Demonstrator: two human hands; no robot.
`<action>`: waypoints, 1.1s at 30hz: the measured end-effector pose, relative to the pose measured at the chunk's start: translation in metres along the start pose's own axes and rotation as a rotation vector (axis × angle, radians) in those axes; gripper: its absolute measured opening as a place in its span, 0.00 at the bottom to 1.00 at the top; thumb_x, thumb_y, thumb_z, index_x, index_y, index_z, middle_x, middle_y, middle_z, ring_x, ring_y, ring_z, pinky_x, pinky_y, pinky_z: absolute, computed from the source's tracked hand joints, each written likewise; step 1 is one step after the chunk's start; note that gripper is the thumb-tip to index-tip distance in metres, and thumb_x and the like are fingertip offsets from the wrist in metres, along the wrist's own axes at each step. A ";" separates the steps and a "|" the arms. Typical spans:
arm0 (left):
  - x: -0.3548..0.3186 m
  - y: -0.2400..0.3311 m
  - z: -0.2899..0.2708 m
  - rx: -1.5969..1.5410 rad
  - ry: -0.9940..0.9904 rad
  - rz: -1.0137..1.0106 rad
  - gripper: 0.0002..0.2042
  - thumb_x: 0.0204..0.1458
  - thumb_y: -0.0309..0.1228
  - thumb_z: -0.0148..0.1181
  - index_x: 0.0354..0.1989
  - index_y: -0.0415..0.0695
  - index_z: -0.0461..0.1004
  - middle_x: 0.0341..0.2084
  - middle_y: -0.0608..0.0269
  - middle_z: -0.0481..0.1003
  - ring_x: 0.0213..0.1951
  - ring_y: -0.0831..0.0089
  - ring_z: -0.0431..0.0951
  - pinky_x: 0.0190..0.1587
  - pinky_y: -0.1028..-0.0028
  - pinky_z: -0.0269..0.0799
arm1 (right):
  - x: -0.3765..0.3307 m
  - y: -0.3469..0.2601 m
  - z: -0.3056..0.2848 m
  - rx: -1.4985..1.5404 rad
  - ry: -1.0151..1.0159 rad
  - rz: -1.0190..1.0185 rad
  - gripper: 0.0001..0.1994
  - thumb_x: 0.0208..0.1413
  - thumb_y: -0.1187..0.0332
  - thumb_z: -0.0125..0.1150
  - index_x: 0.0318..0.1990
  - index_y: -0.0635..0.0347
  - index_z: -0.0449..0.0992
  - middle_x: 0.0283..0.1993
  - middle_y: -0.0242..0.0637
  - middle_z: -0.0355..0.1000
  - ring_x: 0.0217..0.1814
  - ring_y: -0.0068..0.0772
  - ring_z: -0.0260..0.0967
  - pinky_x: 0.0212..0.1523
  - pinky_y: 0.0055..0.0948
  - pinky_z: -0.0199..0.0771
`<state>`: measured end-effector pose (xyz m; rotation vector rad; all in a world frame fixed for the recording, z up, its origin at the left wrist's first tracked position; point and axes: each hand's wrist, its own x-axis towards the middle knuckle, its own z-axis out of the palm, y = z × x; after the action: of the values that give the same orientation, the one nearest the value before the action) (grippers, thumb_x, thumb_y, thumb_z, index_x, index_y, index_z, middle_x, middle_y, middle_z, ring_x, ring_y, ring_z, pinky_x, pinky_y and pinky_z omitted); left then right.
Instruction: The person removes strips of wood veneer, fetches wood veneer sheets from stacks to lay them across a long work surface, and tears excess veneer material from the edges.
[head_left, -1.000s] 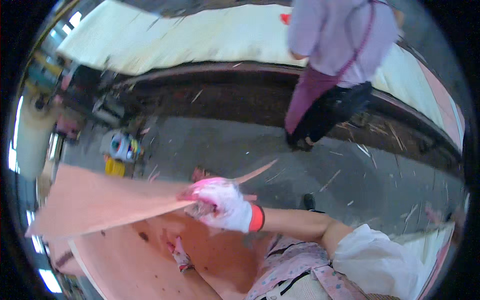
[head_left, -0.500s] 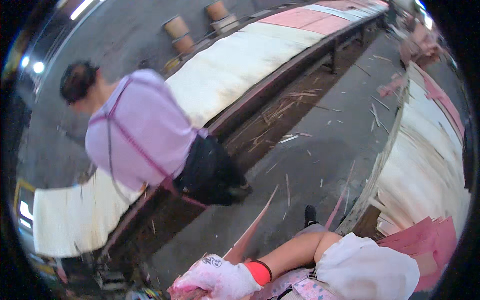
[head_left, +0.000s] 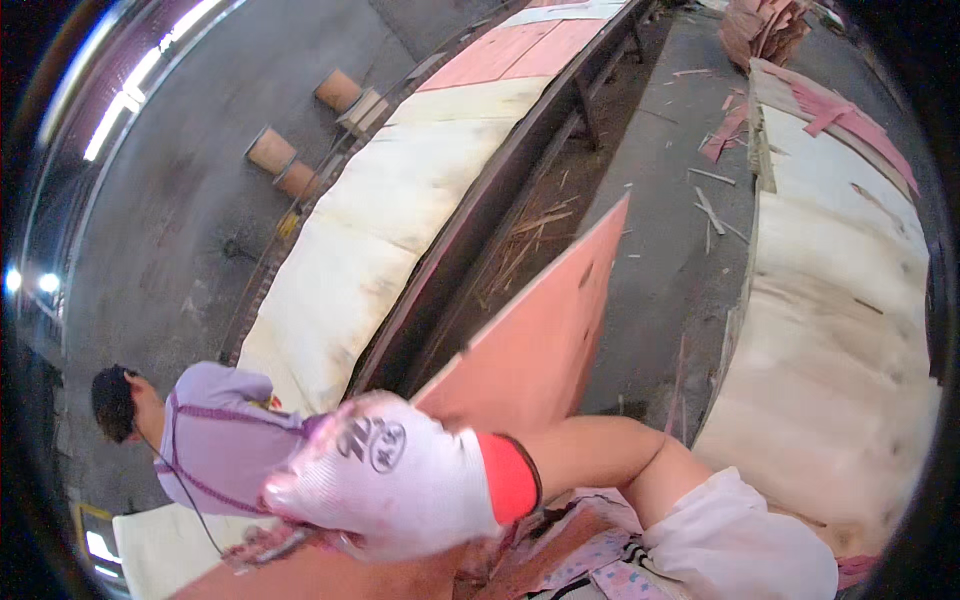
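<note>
My right hand, in a white knit glove with a red cuff, reaches across the lower middle from the right. It is closed at the edge of a large pinkish wood veneer sheet. The sheet stands tilted, one pointed corner rising past the wrist; another part of it shows below the glove. The fingertips are smeared and partly hidden. My left hand is out of view. Beyond the glove, a co-worker in a lavender top with crossed straps bends at a long bench covered with pale veneer sheets.
A stack of pale veneer curves along the right, pink scraps on its far end. Splinters litter the grey floor between stack and bench. A bundle of reddish veneer stands at the far right. Round drums lie beyond the bench.
The view has swung, and the co-worker now appears lower and farther left. The pinkish sheet, a thin sliver before, now shows its broad face. My right glove appears higher and larger.
</note>
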<state>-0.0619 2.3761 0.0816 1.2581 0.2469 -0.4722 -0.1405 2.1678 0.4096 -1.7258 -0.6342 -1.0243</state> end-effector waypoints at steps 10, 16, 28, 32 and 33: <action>0.089 -0.024 0.171 -0.023 -0.270 -0.056 0.31 0.54 0.47 0.50 0.62 0.41 0.55 0.50 0.53 0.67 0.54 0.66 0.66 0.58 0.67 0.59 | 0.090 0.078 -0.133 -0.669 -0.220 -0.424 0.04 0.41 0.65 0.55 0.23 0.51 0.69 0.18 0.31 0.67 0.22 0.37 0.69 0.27 0.36 0.67; 0.175 -0.033 0.260 -0.020 -0.333 -0.096 0.31 0.54 0.47 0.50 0.61 0.41 0.55 0.50 0.53 0.67 0.54 0.66 0.66 0.58 0.67 0.59 | 0.096 0.142 -0.181 -0.715 -0.299 -0.414 0.09 0.42 0.58 0.58 0.22 0.50 0.78 0.21 0.32 0.74 0.24 0.35 0.72 0.27 0.34 0.68; 0.360 0.036 0.402 -0.085 -0.222 -0.037 0.31 0.54 0.47 0.48 0.61 0.40 0.56 0.50 0.53 0.68 0.54 0.65 0.66 0.59 0.66 0.58 | 0.227 0.336 -0.302 -0.501 -0.404 -0.601 0.09 0.47 0.57 0.53 0.27 0.50 0.72 0.25 0.29 0.71 0.23 0.24 0.67 0.27 0.30 0.65; 0.418 0.041 0.481 -0.100 -0.208 -0.009 0.31 0.54 0.48 0.48 0.61 0.40 0.56 0.50 0.52 0.68 0.54 0.64 0.66 0.59 0.66 0.58 | 0.229 0.416 -0.324 -1.091 0.023 -0.979 0.11 0.50 0.58 0.50 0.32 0.55 0.70 0.29 0.32 0.71 0.28 0.27 0.68 0.33 0.29 0.68; 0.432 0.040 0.499 -0.111 -0.204 0.002 0.31 0.54 0.48 0.48 0.61 0.40 0.56 0.50 0.52 0.68 0.55 0.64 0.66 0.59 0.66 0.58 | 0.225 0.440 -0.330 -0.945 -0.018 -0.897 0.10 0.49 0.60 0.51 0.33 0.56 0.71 0.29 0.33 0.71 0.29 0.29 0.68 0.34 0.30 0.68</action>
<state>0.2986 1.8215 0.0785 1.0929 0.0976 -0.5736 0.2088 1.6880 0.4399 -2.2754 -1.0859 -2.1867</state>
